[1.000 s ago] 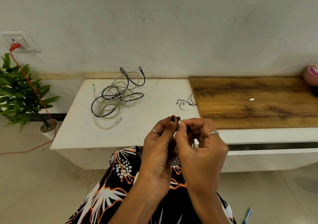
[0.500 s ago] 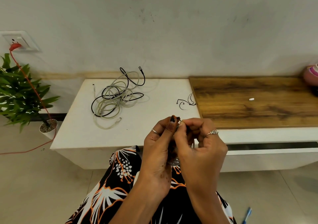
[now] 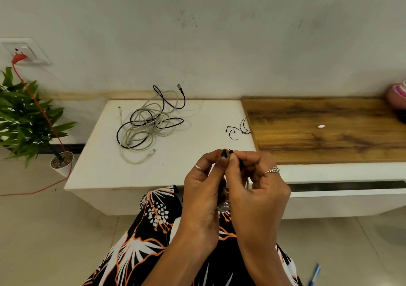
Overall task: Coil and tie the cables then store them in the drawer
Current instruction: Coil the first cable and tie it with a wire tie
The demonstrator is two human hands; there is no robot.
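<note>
My left hand [image 3: 204, 186] and my right hand [image 3: 254, 189] are pressed together in front of the low cabinet. Their fingertips pinch a thin black tie [image 3: 230, 151] over a coiled white cable [image 3: 223, 207], which is mostly hidden between my palms. A loose tangle of grey and black cables [image 3: 147, 125] lies on the white cabinet top [image 3: 197, 114] at the left. A few black wire ties [image 3: 236, 132] lie near the wooden panel's edge. The drawer [image 3: 347, 200] under the wooden panel stands slightly open, showing a dark gap.
A wooden panel [image 3: 325, 129] covers the cabinet's right part, with a small white piece [image 3: 321, 126] on it. A potted plant [image 3: 28, 118] stands on the floor at left, with a red cord [image 3: 44, 114] plugged into a wall socket [image 3: 22, 51]. A pink object [image 3: 397, 93] sits far right.
</note>
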